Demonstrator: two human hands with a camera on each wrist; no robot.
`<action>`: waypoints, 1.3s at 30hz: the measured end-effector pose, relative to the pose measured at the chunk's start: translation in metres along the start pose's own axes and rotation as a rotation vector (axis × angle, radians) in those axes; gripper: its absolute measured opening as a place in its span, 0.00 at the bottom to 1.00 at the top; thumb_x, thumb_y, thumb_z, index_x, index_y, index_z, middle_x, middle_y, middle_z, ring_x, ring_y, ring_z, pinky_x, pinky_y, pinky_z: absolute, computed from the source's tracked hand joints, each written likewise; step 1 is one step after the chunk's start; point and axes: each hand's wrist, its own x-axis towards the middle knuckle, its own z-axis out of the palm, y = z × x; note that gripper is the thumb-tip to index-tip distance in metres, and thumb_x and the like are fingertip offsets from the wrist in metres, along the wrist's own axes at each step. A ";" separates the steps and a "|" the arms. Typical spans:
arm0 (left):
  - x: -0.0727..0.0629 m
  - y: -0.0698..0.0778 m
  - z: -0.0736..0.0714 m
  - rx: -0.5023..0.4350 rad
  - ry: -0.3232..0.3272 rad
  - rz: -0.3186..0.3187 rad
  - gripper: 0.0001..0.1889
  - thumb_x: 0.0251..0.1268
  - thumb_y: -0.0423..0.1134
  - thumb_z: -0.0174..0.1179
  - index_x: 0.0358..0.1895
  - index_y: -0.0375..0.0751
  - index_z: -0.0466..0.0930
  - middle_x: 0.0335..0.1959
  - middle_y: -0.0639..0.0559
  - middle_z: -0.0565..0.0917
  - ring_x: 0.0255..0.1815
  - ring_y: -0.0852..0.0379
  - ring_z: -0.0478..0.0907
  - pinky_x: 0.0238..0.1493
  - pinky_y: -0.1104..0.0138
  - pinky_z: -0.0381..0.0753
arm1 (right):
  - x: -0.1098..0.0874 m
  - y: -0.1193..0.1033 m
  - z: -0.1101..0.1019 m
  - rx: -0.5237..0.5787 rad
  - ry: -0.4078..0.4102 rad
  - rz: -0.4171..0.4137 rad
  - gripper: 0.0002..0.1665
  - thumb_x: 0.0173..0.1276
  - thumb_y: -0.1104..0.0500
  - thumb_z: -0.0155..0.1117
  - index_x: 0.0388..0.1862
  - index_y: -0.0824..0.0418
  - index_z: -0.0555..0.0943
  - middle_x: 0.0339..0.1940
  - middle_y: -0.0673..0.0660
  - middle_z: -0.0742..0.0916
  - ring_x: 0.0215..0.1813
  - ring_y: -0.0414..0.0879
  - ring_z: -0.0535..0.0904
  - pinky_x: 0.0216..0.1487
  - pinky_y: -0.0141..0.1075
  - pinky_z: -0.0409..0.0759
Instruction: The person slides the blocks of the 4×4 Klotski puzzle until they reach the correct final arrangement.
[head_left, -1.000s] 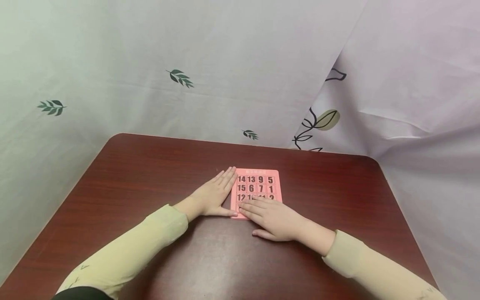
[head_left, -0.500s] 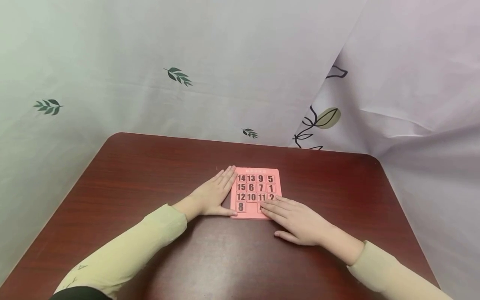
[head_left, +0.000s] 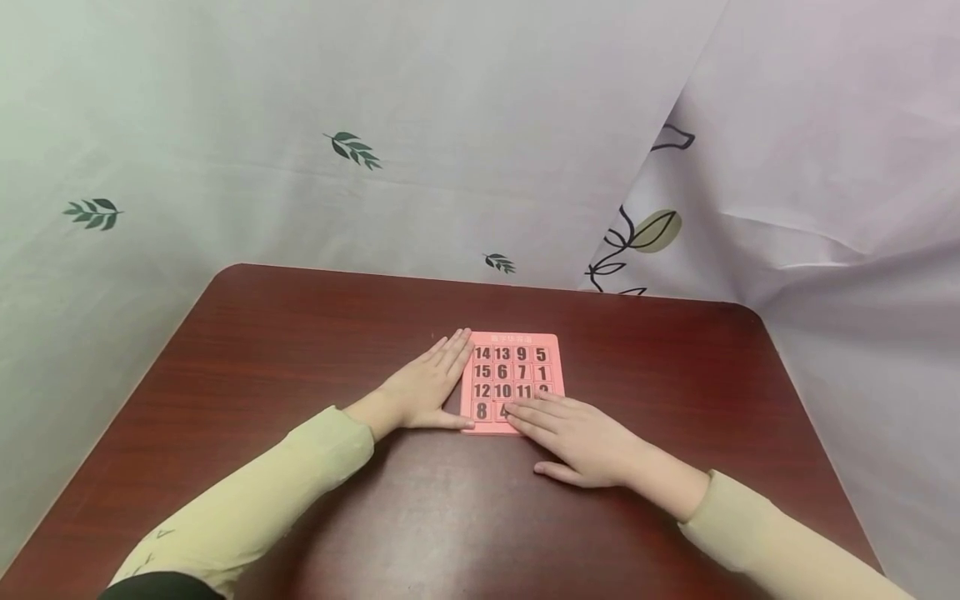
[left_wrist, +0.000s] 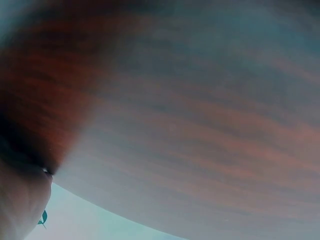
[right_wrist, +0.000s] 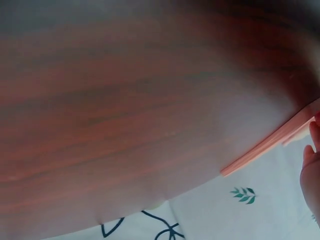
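A pink number sliding puzzle (head_left: 519, 338) lies flat on the table in the head view, its tiles in a four-sided grid. My left hand (head_left: 423, 390) rests along its left edge, fingers straight and together, thumb at the lower left corner. Extended fingers of my right hand (head_left: 581, 437) touch the bottom row at the tile marked 4 (head_left: 503, 411) and cover the lower right of the grid. Tile 8 (head_left: 482, 411) shows at bottom left. In the right wrist view, the puzzle's edge (right_wrist: 270, 145) appears beside part of the right hand (right_wrist: 311, 172).
The dark red wooden table (head_left: 300, 333) has rounded far corners. Pale fabric (head_left: 420, 100) with leaf prints hangs behind it and along both sides. Both forearms, in light sleeves, come in over the near part of the table.
My right hand moved right, uncovering a gap beside tile 8, then back left, and tile 4 slid into that gap. My left hand has stayed at the puzzle's left edge.
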 end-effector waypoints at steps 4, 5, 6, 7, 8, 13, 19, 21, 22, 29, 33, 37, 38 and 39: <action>0.001 0.000 -0.001 -0.003 -0.001 0.000 0.66 0.65 0.79 0.55 0.85 0.24 0.43 0.88 0.28 0.42 0.90 0.37 0.42 0.90 0.51 0.49 | 0.005 -0.001 -0.001 0.008 -0.018 0.007 0.41 0.75 0.41 0.66 0.80 0.60 0.72 0.81 0.56 0.77 0.81 0.51 0.73 0.81 0.48 0.72; 0.001 0.001 -0.002 -0.005 -0.003 -0.001 0.66 0.65 0.79 0.55 0.85 0.24 0.43 0.88 0.28 0.42 0.90 0.37 0.42 0.90 0.51 0.49 | 0.005 -0.001 -0.001 0.005 -0.021 0.007 0.41 0.75 0.41 0.66 0.80 0.60 0.72 0.81 0.56 0.77 0.81 0.51 0.73 0.81 0.48 0.72; 0.000 0.001 -0.002 -0.006 -0.006 -0.002 0.66 0.65 0.79 0.55 0.85 0.25 0.43 0.88 0.28 0.42 0.90 0.37 0.42 0.90 0.51 0.49 | 0.004 -0.001 -0.002 0.004 -0.024 0.010 0.41 0.76 0.41 0.65 0.80 0.60 0.72 0.81 0.55 0.76 0.81 0.51 0.73 0.81 0.48 0.72; 0.000 0.001 -0.002 -0.006 -0.008 -0.003 0.66 0.65 0.79 0.55 0.85 0.25 0.43 0.88 0.28 0.42 0.90 0.37 0.42 0.90 0.51 0.49 | 0.003 -0.001 -0.002 0.003 -0.024 0.012 0.42 0.76 0.40 0.65 0.80 0.60 0.72 0.81 0.55 0.76 0.81 0.50 0.72 0.81 0.48 0.72; 0.000 0.001 -0.002 -0.007 -0.009 -0.004 0.66 0.65 0.79 0.55 0.85 0.25 0.43 0.88 0.28 0.42 0.90 0.37 0.42 0.90 0.51 0.49 | 0.002 -0.001 -0.002 0.003 -0.022 0.015 0.42 0.75 0.40 0.66 0.80 0.60 0.71 0.81 0.55 0.76 0.81 0.50 0.72 0.81 0.48 0.72; 0.001 0.000 -0.002 -0.004 -0.010 -0.007 0.67 0.64 0.80 0.54 0.85 0.25 0.43 0.88 0.28 0.41 0.90 0.37 0.41 0.90 0.51 0.48 | -0.011 0.003 -0.003 -0.002 0.003 0.039 0.42 0.74 0.41 0.68 0.80 0.60 0.72 0.81 0.56 0.77 0.81 0.51 0.73 0.81 0.49 0.72; 0.001 -0.002 0.001 -0.015 -0.014 -0.012 0.67 0.64 0.81 0.53 0.85 0.26 0.40 0.88 0.29 0.39 0.91 0.38 0.39 0.91 0.53 0.45 | -0.032 0.007 -0.002 -0.001 0.067 0.040 0.42 0.71 0.43 0.71 0.78 0.61 0.74 0.79 0.58 0.78 0.80 0.53 0.75 0.84 0.45 0.64; 0.002 -0.002 0.002 -0.016 -0.012 -0.010 0.68 0.64 0.81 0.53 0.85 0.26 0.40 0.88 0.29 0.39 0.91 0.38 0.38 0.91 0.53 0.45 | -0.040 0.008 0.000 0.003 0.083 0.049 0.41 0.72 0.43 0.70 0.78 0.61 0.74 0.79 0.57 0.78 0.79 0.53 0.75 0.85 0.44 0.61; 0.002 -0.002 0.002 -0.014 -0.014 -0.009 0.68 0.64 0.81 0.53 0.85 0.26 0.40 0.88 0.29 0.39 0.91 0.38 0.38 0.91 0.53 0.45 | -0.044 0.008 0.000 0.004 0.087 0.056 0.41 0.73 0.43 0.69 0.78 0.61 0.74 0.79 0.57 0.78 0.79 0.53 0.75 0.86 0.43 0.60; -0.001 -0.002 0.001 -0.013 0.001 -0.001 0.67 0.64 0.79 0.55 0.85 0.24 0.43 0.87 0.27 0.41 0.90 0.36 0.41 0.90 0.50 0.49 | -0.050 0.006 0.001 -0.004 0.081 0.082 0.40 0.75 0.41 0.66 0.78 0.60 0.74 0.80 0.55 0.78 0.80 0.52 0.75 0.83 0.46 0.67; -0.001 -0.001 -0.001 -0.013 0.005 0.004 0.67 0.64 0.79 0.55 0.85 0.25 0.43 0.88 0.28 0.41 0.90 0.36 0.41 0.90 0.51 0.49 | -0.040 0.003 0.001 0.012 0.076 0.068 0.41 0.72 0.43 0.69 0.78 0.60 0.75 0.80 0.56 0.78 0.80 0.52 0.75 0.79 0.51 0.72; -0.001 0.000 -0.001 -0.014 0.004 0.007 0.67 0.65 0.80 0.54 0.85 0.25 0.43 0.88 0.28 0.41 0.90 0.36 0.42 0.90 0.51 0.48 | -0.028 0.000 0.000 0.014 0.057 0.061 0.41 0.72 0.43 0.70 0.78 0.60 0.75 0.80 0.56 0.78 0.80 0.52 0.75 0.78 0.51 0.74; -0.001 0.000 -0.001 -0.015 0.005 0.007 0.67 0.65 0.80 0.54 0.85 0.25 0.43 0.88 0.28 0.41 0.90 0.36 0.42 0.90 0.51 0.48 | -0.026 -0.001 0.000 0.016 0.053 0.062 0.41 0.72 0.43 0.70 0.78 0.61 0.75 0.80 0.57 0.78 0.80 0.52 0.75 0.79 0.51 0.74; -0.001 0.000 -0.001 -0.017 0.007 0.007 0.67 0.65 0.79 0.54 0.85 0.25 0.43 0.88 0.28 0.42 0.90 0.36 0.42 0.90 0.51 0.48 | -0.024 -0.001 0.000 0.019 0.050 0.061 0.41 0.72 0.43 0.70 0.78 0.61 0.75 0.80 0.57 0.78 0.80 0.52 0.75 0.79 0.51 0.74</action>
